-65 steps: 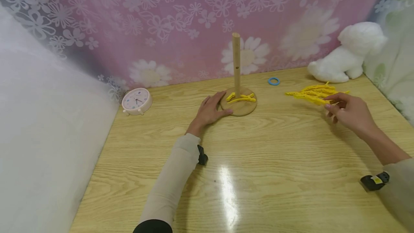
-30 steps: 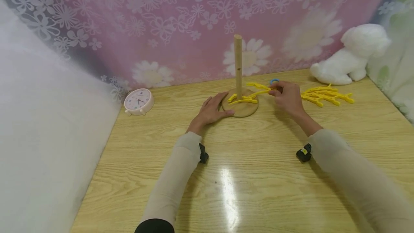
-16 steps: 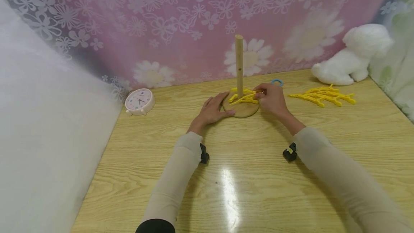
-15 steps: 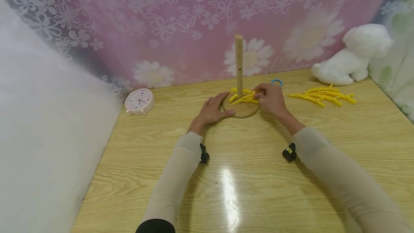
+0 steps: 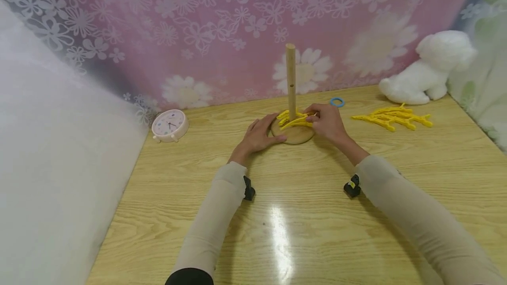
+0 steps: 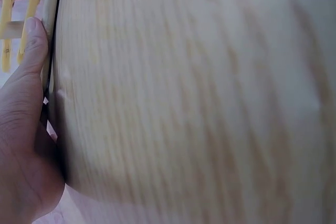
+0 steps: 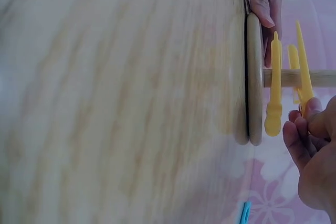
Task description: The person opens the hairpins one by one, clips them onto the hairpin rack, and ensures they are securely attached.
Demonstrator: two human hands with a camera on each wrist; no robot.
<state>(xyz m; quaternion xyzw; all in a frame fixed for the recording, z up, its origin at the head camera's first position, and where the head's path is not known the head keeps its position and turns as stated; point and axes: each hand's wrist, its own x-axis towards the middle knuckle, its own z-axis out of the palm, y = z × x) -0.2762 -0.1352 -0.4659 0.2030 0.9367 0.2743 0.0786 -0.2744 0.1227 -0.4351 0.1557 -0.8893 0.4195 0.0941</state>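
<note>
My left hand grips the left rim of the round wooden base, thumb at the front and fingers behind. From this base rises an upright wooden pole. In my right hand, a slim yellow plastic piece with a forked part is pinched between thumb and fingers. That piece lies across the pole, a little above the base. A second yellow piece sits lower at the pole's foot, close to the base. Fingers and overlapping pieces partly hide the forked ends.
Several yellow branch-shaped pieces lie in a fan at the right. Behind my right hand lies a blue ring. A white plush dog sits at the back right; a pink alarm clock lies at the left.
My right hand has carried a yellow piece leftward from the fanned pieces to the pole, and has shifted slightly further left there. My left hand has kept its place on the base.
</note>
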